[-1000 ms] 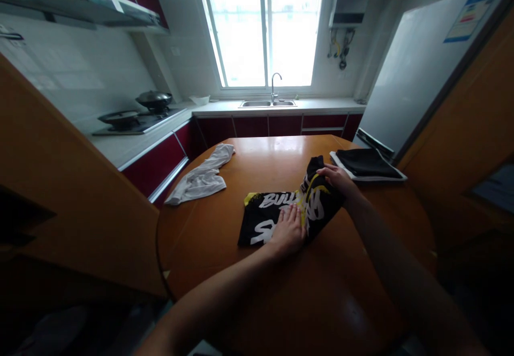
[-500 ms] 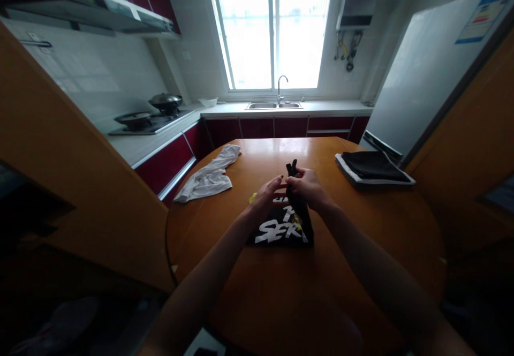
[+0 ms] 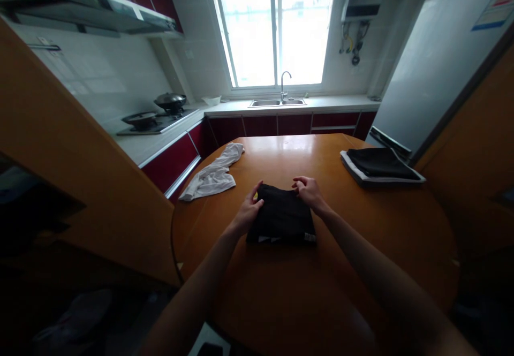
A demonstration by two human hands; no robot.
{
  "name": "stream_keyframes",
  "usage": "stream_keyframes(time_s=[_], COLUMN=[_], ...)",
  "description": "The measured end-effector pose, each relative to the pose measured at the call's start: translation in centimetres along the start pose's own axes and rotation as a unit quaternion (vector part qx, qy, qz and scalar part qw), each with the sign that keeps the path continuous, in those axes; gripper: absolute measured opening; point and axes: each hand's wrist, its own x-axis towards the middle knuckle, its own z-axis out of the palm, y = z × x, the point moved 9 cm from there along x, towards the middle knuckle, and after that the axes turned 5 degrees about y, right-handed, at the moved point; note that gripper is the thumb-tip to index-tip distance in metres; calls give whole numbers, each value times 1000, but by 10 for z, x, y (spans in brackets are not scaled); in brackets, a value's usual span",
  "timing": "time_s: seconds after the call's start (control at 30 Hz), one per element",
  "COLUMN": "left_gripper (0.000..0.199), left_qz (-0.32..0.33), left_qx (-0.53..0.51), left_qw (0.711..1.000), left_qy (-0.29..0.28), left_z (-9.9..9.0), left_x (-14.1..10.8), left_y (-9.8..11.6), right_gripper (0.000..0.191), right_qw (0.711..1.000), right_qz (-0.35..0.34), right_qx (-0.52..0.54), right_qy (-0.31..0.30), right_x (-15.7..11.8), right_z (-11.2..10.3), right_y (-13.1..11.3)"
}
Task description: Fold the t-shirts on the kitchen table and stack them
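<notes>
A black T-shirt [image 3: 283, 217], folded into a compact rectangle, lies on the table before me. A little white print shows along its near edge, and a bit of yellow shows by its far left corner. My left hand [image 3: 249, 210] grips that corner, thumb on top and fingers around the edge. At the far right corner is my right hand [image 3: 308, 191], fingers curled and drawn together at the cloth's edge. Its fingertips partly hide that corner.
A crumpled white garment [image 3: 214, 174] lies on the left of the round wooden table [image 3: 281, 286]. At the right sits a stack of folded black and white clothes [image 3: 381, 166]. Beyond are a sink [image 3: 265, 103], a stove [image 3: 158, 123] with pans, and a fridge [image 3: 433, 67].
The raised black flap has been folded down leftward over the white lettering, covering most of it. My hands have moved apart to the two far corners. The view has shifted slightly.
</notes>
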Motion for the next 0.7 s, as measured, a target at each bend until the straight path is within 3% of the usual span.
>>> stream_keyframes(time_s=[0.07,0.17,0.37,0.57,0.7], left_gripper=[69,57,63,71,68], left_qz=[4,-8,-20,16,39], left_qx=[9,37,106,146,164], left_qw=[1000,999,994,989,985], left_qy=[-5,4,-28,-33,-40], left_z=[-6,-19,-29,-32,-31], left_x=[3,8,10,7,9], left_y=[-1,-6,-14,-11,-10], right_gripper=[31,42,60,60,61], right_qw=[999,995,949,937,926], right_qz=[-19,-54,-80,-84,-127], right_qx=[-26,-89,-298,-331,-338], right_qy=[16,7,-67,-74,-112], right_x=[-1,-14,-38,-47,-71], right_z=[-8,-2,29,28,34], right_y=[14,32,56,45,32])
